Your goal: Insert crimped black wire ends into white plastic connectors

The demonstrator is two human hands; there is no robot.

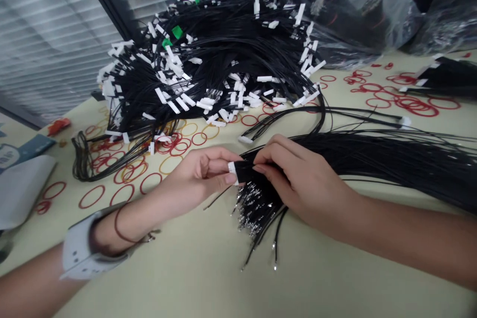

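My left hand [210, 171] pinches a white plastic connector [233, 173] between thumb and fingers. Flat black wires [244, 171] run from that connector into my right hand [294, 169], whose thumb and forefinger are closed on them close behind it. Just beneath my hands lies a thick bundle of loose black wires [372, 159], with bare silvery crimped terminals [253, 208] fanned out at its near end. The bundle stretches away to the right edge. My right palm and its curled fingers hide part of the wires.
Behind my hands rises a big heap of black cables [223, 49] with white connectors. Red and yellow rubber bands [122, 169] are scattered at left, and more red rubber bands [406, 94] at right. Clear plastic bags [357, 15] stand at the back right, against window blinds [48, 25].
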